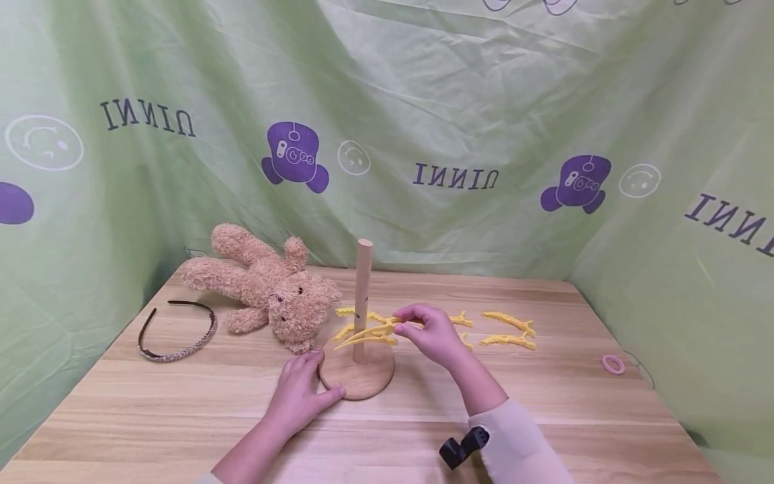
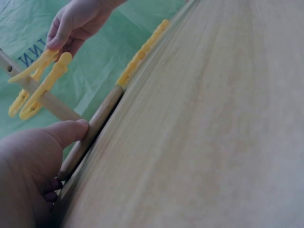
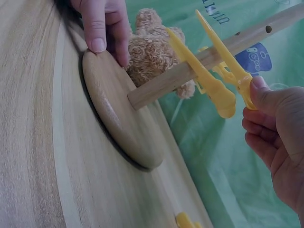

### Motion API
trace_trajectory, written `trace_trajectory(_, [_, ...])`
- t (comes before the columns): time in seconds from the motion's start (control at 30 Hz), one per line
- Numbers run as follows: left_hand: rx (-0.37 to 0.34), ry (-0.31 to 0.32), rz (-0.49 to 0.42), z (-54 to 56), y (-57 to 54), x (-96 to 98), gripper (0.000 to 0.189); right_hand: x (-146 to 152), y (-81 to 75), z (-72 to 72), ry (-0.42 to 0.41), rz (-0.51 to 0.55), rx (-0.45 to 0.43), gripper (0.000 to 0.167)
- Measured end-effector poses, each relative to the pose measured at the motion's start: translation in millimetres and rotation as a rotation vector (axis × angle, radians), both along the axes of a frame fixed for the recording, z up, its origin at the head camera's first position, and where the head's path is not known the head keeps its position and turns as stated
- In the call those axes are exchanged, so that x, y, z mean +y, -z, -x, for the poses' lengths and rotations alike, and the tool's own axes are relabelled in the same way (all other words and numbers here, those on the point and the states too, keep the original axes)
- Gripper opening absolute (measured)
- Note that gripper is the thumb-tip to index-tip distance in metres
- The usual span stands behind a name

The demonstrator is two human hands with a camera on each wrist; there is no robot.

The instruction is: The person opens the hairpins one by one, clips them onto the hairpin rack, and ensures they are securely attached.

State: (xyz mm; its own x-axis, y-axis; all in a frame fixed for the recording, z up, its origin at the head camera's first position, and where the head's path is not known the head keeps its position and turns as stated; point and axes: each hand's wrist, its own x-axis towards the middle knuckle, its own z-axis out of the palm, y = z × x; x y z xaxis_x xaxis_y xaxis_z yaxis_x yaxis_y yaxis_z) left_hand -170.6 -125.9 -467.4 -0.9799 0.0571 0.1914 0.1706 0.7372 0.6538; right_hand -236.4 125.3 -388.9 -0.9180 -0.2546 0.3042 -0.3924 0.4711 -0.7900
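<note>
so the left hand [image 1: 298, 392] has hold of the round wooden base [image 1: 357, 382] at its left side: thumb on top by the rim, fingers curled at the edge, so it's clamped on that. the base lies flat on the wood-grain table [image 1: 151, 417] and a plain wooden post [image 1: 363, 282] stands upright out of it, with small dark holes showing up close in the wrist views.

right hand [image 1: 431, 335] is just right of the post, thumb and fingers pinched together on the end of a yellow hair clip [image 1: 376, 330]. that clip is up above the base, its long prongs pointing left across the post. more yellow toothed clip parts show around the post, but they overlap so much i can't tell how many clips there are or which ones grip the wood.

past the right hand there are more clips on the table, some partly hidden by the hand, plus a pair of yellow clips [image 1: 506, 340] lying near each other further right. pink ring [image 1: 605, 364] is over by the right edge.

on the left a brown teddy bear [image 1: 260, 279] lies with its head near the base, and a headband [image 1: 181, 354] sits beside it. green printed cloth [image 1: 387, 101] hangs behind everything.
</note>
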Motion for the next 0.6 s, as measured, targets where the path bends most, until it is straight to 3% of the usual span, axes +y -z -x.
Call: trace_trajectory(0.6, [0.001,-0.001,0.006,1.2,1.0,-0.1,0.086,-1.8,1.0,1.4,-0.069,-0.063,-0.018,0.026])
